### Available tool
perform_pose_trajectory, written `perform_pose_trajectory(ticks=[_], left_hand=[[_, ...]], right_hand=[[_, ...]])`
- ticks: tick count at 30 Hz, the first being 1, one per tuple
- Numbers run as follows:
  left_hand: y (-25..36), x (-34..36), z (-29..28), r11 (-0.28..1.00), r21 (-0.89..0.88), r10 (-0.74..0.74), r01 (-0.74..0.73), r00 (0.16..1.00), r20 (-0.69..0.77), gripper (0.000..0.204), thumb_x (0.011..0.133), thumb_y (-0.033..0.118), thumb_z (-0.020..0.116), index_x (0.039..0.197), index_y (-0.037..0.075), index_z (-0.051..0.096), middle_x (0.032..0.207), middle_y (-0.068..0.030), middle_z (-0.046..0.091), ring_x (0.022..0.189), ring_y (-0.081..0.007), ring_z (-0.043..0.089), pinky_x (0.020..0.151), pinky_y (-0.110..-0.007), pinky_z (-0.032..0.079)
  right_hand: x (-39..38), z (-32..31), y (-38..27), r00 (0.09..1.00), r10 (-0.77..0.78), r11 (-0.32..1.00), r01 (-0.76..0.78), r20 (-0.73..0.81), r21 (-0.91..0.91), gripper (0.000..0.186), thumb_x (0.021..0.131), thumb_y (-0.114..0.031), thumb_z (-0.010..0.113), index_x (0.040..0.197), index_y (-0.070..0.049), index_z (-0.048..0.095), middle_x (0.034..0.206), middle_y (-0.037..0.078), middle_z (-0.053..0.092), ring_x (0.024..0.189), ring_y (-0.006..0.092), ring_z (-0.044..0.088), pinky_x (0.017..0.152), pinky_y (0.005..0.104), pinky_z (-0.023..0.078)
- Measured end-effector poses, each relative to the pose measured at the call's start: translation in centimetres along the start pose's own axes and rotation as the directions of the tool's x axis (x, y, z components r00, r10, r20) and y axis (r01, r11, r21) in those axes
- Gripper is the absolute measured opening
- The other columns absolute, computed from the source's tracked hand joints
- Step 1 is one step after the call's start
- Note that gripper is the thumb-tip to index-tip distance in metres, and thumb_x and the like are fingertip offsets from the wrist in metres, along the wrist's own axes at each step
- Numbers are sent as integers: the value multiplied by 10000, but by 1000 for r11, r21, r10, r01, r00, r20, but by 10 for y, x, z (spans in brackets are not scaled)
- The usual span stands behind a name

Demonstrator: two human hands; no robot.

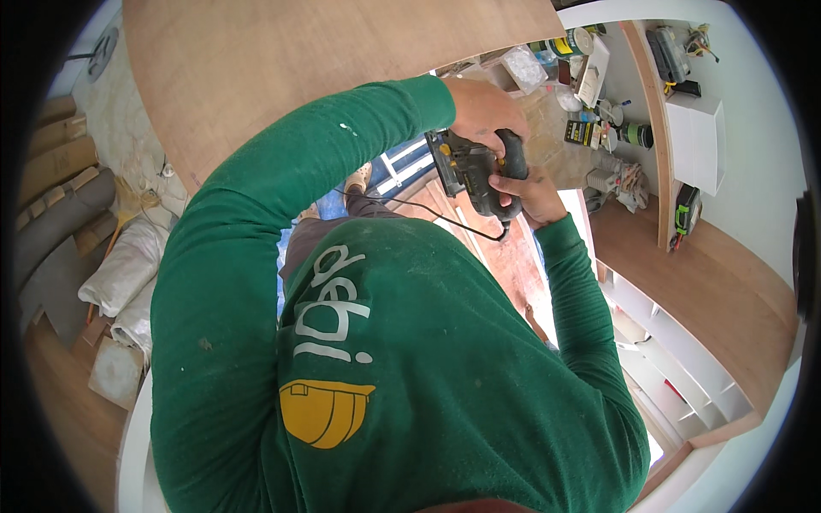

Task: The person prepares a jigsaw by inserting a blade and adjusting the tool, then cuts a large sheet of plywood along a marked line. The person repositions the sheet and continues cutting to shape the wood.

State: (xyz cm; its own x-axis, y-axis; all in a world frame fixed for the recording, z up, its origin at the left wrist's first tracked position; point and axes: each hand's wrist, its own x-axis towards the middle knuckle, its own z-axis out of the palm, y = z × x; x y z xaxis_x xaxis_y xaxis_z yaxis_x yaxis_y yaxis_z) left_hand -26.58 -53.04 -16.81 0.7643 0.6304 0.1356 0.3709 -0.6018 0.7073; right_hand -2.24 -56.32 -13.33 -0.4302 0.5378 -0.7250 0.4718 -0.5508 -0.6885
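Note:
Both my hands grip a black power jigsaw (475,177) near a large plywood sheet (299,43). My left hand (486,113) is closed on it from above, by the top of its handle. My right hand (528,192) wraps round its rear part from the right, fingers curled on the body. A black cord (432,214) hangs from the tool's lower end and loops leftward. The tool is held just below the sheet's near edge; whether it touches the sheet I cannot tell. Green sleeves cover both my forearms.
Cluttered tins (573,43), packets and tools lie at upper right beside a white box (693,141) and wooden shelf (727,282). White cubbies (684,376) sit at lower right. Rolls (64,197) and white sacks (124,265) lie at left. My shod foot (357,178) shows below.

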Motion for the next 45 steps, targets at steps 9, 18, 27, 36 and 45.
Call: perform_pose_trajectory(ticks=[9,18,27,36,45], left_hand=[[-1,10,3,976,154,162,-153,986,-50,371,872,251,771,1201,109,674,1158,-74,662,1157,-297,634,976,-461,522],[9,0,15,993,104,64,-56,996,-69,480,864,214,760,1306,81,629,1240,-92,639,1209,-316,601,1049,-453,476],[13,-14,41,973,224,1,46,979,-205,469,863,211,735,1309,104,635,1293,-85,630,1254,-302,575,1194,-496,352],[-27,-72,60,993,-99,-101,62,875,-473,669,850,243,805,1460,123,558,1448,-125,584,1348,-345,523,1202,-482,351],[-107,-376,155,-157,-230,-800,960,-260,-541,976,852,717,672,1616,192,367,1649,-252,318,1505,-456,311,1186,-673,277]], right_hand=[[1,3,9,999,0,998,3,-53,58,216,822,-13,781,994,-34,652,820,28,633,657,135,579,625,288,449],[0,7,7,997,-22,999,26,-73,45,173,791,-4,766,922,-36,656,789,26,632,624,131,572,586,288,437],[7,9,11,988,-99,994,94,-116,-51,194,780,13,732,953,-19,650,781,23,633,605,121,570,560,285,444],[32,13,42,984,38,998,-45,-177,-34,278,800,7,748,1065,24,666,768,48,656,575,122,588,521,268,486],[89,34,49,963,-242,913,183,-122,-364,276,820,-21,739,1084,19,670,732,34,649,536,79,545,474,257,427]])
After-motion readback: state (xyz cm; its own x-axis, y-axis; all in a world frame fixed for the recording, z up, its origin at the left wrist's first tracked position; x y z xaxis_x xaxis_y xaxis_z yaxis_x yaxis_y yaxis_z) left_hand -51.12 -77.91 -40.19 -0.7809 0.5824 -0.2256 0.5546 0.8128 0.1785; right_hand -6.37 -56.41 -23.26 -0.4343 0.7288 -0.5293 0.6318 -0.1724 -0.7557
